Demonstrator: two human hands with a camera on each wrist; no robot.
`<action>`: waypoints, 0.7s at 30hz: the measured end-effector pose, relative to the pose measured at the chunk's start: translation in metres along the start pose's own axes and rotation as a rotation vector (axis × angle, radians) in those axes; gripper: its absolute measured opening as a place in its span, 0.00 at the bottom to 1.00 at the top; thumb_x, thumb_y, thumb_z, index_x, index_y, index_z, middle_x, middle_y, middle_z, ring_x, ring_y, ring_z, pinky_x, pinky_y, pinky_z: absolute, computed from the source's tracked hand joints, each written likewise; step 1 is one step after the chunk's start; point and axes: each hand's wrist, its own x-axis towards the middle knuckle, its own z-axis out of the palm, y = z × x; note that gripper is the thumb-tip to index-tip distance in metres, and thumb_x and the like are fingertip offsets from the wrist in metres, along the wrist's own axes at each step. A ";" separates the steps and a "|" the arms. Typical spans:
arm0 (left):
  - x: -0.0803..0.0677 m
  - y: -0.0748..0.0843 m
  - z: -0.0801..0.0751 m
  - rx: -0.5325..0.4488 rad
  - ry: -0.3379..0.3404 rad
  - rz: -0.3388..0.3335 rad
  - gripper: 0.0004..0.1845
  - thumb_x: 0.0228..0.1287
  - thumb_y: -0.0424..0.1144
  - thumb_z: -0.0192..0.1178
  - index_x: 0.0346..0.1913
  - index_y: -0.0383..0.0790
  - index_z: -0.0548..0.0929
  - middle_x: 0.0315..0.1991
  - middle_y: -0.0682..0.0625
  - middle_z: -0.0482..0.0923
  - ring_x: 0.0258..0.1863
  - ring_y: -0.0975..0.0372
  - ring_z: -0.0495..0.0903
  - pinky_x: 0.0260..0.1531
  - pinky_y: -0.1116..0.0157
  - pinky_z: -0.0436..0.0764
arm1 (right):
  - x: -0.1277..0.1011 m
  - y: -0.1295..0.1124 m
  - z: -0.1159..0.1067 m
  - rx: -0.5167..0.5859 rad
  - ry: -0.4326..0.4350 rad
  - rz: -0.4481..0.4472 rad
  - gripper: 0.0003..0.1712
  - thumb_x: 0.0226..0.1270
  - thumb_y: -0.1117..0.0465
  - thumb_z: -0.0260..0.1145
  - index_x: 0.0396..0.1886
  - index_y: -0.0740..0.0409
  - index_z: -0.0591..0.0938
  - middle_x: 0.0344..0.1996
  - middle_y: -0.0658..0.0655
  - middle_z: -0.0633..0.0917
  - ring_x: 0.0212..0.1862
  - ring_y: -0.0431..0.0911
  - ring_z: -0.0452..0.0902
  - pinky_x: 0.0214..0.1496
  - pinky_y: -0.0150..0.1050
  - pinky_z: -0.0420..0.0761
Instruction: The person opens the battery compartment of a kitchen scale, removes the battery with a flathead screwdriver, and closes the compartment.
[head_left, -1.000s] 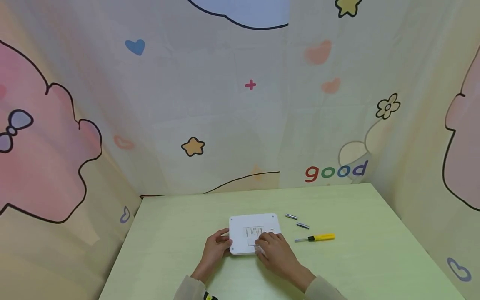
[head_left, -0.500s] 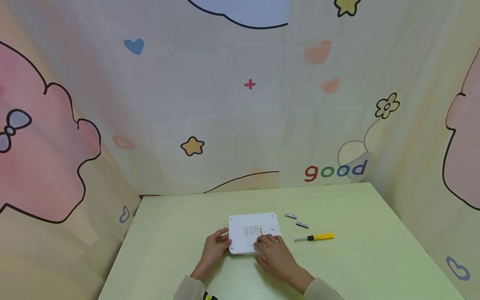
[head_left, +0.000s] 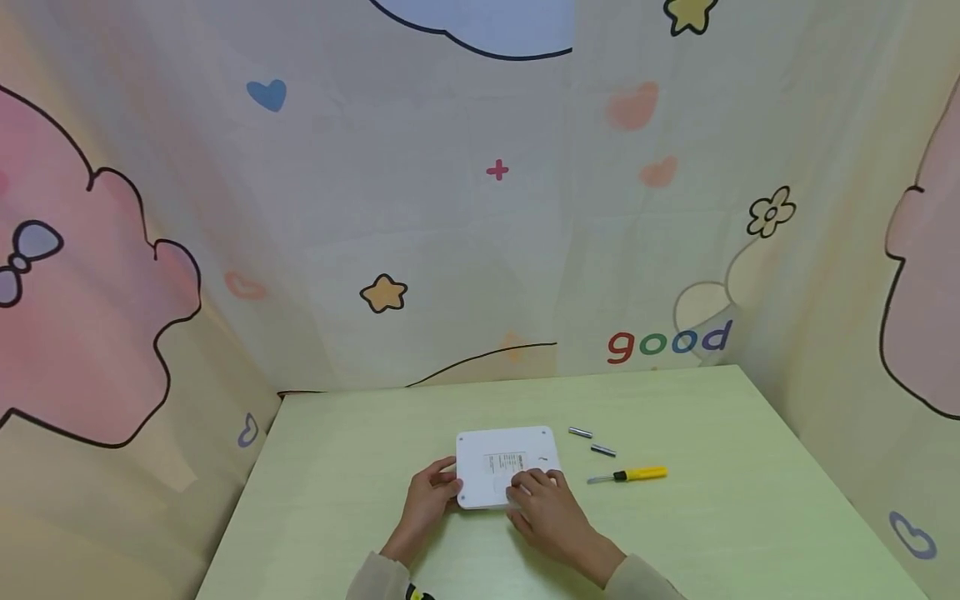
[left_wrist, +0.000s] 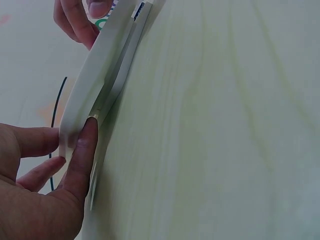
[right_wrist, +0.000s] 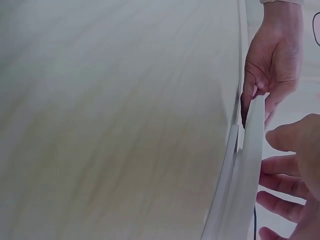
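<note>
A white, flat, rounded-square device (head_left: 474,450) lies on the table, its back with a printed label (head_left: 504,462) facing up and small round marks at its corners. My left hand (head_left: 427,504) grips its left edge; in the left wrist view the thumb lies against its lower side and the fingers on the other side. My right hand (head_left: 553,518) rests bent fingertips on the back, near the front right part, covering what lies beneath. In the right wrist view, the fingers touch the device (right_wrist: 250,165) while the thumb stays apart from it.
Right of the device lie two small silver cylinders, like batteries: one farther back (head_left: 581,432), one nearer (head_left: 603,451). A screwdriver (head_left: 641,474) with a yellow handle lies in front of them. Patterned cloth (head_left: 465,250) hangs around the pale green table (head_left: 360,433).
The right fingertips have shifted very slightly on the device's back. The left hand keeps its grip, and the device, cylinders and screwdriver stay put; the view shifts slightly.
</note>
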 end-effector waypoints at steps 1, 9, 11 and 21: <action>0.000 0.000 0.000 0.001 -0.001 0.001 0.25 0.64 0.27 0.60 0.65 0.31 0.74 0.45 0.38 0.81 0.36 0.60 0.81 0.33 0.62 0.85 | 0.000 0.000 0.000 0.001 -0.003 0.003 0.18 0.66 0.46 0.65 0.49 0.50 0.85 0.49 0.47 0.82 0.57 0.47 0.74 0.55 0.51 0.71; -0.001 -0.001 0.001 0.003 0.006 -0.009 0.25 0.63 0.27 0.61 0.64 0.32 0.74 0.46 0.37 0.81 0.36 0.60 0.82 0.33 0.62 0.85 | -0.001 0.004 0.002 0.043 0.010 0.030 0.19 0.64 0.47 0.68 0.50 0.49 0.83 0.50 0.49 0.82 0.56 0.48 0.75 0.56 0.52 0.72; 0.000 -0.001 0.001 0.015 0.012 -0.012 0.25 0.63 0.27 0.61 0.64 0.32 0.75 0.46 0.38 0.81 0.36 0.60 0.82 0.33 0.63 0.85 | 0.000 0.007 0.000 0.063 0.023 0.049 0.19 0.63 0.48 0.68 0.51 0.50 0.83 0.50 0.49 0.82 0.56 0.48 0.75 0.56 0.52 0.73; 0.003 0.005 0.001 0.052 0.044 -0.019 0.25 0.62 0.29 0.60 0.64 0.33 0.75 0.47 0.38 0.80 0.36 0.60 0.81 0.34 0.64 0.84 | 0.006 0.032 -0.011 0.187 0.158 0.187 0.19 0.62 0.52 0.70 0.51 0.53 0.84 0.48 0.53 0.84 0.54 0.51 0.77 0.55 0.52 0.75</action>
